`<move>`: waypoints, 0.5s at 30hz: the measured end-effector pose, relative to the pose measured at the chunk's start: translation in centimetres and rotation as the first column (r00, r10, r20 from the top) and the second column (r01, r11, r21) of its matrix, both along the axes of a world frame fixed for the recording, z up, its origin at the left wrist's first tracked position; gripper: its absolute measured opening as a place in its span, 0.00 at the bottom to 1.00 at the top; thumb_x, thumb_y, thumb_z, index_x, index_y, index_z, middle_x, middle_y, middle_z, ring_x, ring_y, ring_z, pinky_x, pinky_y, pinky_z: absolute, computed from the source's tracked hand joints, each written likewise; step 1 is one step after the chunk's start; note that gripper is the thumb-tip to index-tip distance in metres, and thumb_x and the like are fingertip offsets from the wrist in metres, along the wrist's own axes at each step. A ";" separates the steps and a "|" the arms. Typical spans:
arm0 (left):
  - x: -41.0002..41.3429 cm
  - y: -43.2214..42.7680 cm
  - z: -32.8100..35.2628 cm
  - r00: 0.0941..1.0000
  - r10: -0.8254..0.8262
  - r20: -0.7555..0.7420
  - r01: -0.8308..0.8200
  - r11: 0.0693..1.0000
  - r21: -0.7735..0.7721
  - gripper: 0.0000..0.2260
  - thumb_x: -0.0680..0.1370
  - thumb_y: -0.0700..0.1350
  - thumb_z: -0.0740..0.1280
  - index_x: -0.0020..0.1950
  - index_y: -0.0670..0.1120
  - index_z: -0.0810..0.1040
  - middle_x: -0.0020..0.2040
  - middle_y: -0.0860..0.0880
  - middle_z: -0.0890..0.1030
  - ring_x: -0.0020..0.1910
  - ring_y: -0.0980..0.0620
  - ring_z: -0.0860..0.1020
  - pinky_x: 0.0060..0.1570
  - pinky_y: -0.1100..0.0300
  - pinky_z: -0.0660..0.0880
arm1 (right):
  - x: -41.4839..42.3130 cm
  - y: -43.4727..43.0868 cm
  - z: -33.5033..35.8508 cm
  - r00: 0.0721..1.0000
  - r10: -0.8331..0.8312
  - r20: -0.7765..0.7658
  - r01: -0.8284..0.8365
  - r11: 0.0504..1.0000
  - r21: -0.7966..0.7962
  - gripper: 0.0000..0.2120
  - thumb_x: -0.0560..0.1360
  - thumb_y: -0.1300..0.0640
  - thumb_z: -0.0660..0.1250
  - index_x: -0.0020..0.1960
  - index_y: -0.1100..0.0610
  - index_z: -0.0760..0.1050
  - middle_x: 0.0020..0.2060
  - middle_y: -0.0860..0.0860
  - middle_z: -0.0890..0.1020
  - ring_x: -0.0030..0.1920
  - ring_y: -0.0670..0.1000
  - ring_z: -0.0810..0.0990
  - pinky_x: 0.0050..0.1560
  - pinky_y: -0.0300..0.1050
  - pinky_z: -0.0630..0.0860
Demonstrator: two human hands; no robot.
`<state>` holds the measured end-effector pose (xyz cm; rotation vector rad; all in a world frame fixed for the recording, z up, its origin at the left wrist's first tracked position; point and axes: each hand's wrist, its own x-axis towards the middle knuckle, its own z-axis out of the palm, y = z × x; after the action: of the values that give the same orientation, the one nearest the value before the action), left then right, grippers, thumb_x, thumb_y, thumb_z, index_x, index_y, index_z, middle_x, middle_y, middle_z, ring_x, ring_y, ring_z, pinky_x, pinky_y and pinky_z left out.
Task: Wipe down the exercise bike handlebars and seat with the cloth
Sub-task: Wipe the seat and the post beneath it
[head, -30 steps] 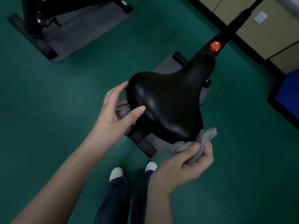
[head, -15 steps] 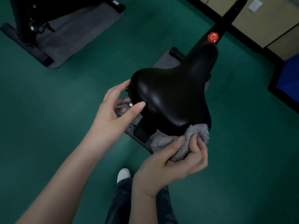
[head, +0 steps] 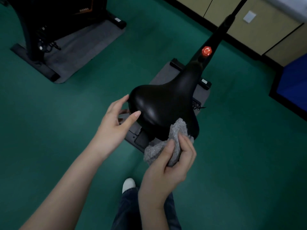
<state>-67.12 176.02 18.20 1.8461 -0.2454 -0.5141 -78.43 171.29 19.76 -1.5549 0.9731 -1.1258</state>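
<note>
A glossy black bike seat (head: 163,105) fills the middle of the head view, its narrow nose pointing up and right toward a red knob (head: 206,51) on the black frame. My left hand (head: 116,125) cups the seat's wide rear left edge, thumb on top and fingers at the rim. A bunched grey cloth (head: 172,141) lies against the seat's rear right edge, gripped by my right hand (head: 171,170). The handlebars are out of view.
A second exercise bike (head: 49,22) stands on a grey mat (head: 78,52) at the top left. Beige cabinets (head: 265,27) line the top right, with a blue panel (head: 294,85) at the right edge. Green floor surrounds the bike; my shoe (head: 128,184) is below.
My right hand has carried the cloth from the seat's rear underside up onto its rear right edge. The left hand has stayed on the seat's left rim.
</note>
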 end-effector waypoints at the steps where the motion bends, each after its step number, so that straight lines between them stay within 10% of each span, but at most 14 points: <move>1: -0.1 0.1 0.2 1.000 -0.004 0.017 0.004 1.000 0.022 0.27 0.74 0.55 0.66 0.73 0.54 0.65 0.68 0.58 0.68 0.60 0.64 0.73 0.54 0.72 0.69 | 0.0 -0.6 0.8 1.000 -0.007 -0.002 0.006 0.997 -0.078 0.11 0.79 0.57 0.61 0.59 0.46 0.72 0.56 0.46 0.76 0.62 0.43 0.74 0.61 0.36 0.69; 10: -2.4 1.4 3.9 0.990 -0.071 0.125 0.051 0.986 0.160 0.20 0.77 0.49 0.67 0.68 0.52 0.71 0.61 0.57 0.71 0.60 0.57 0.74 0.55 0.61 0.70 | -3.2 -6.6 7.7 0.983 0.159 -0.088 -0.161 0.987 -0.017 0.11 0.78 0.67 0.62 0.53 0.53 0.75 0.52 0.46 0.77 0.56 0.35 0.74 0.57 0.27 0.66; 15: -4.4 0.2 7.1 0.973 -0.197 0.118 0.175 0.969 0.177 0.16 0.77 0.49 0.67 0.65 0.52 0.75 0.59 0.56 0.74 0.59 0.57 0.75 0.56 0.60 0.71 | -6.6 -9.2 10.9 0.945 0.250 -0.212 -0.243 0.968 0.059 0.08 0.78 0.66 0.62 0.52 0.55 0.76 0.50 0.52 0.79 0.54 0.46 0.77 0.57 0.40 0.72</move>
<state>-71.54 176.24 25.33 2.0341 -0.4839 -0.5529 -85.07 162.12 30.62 -1.7458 0.9033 -0.7727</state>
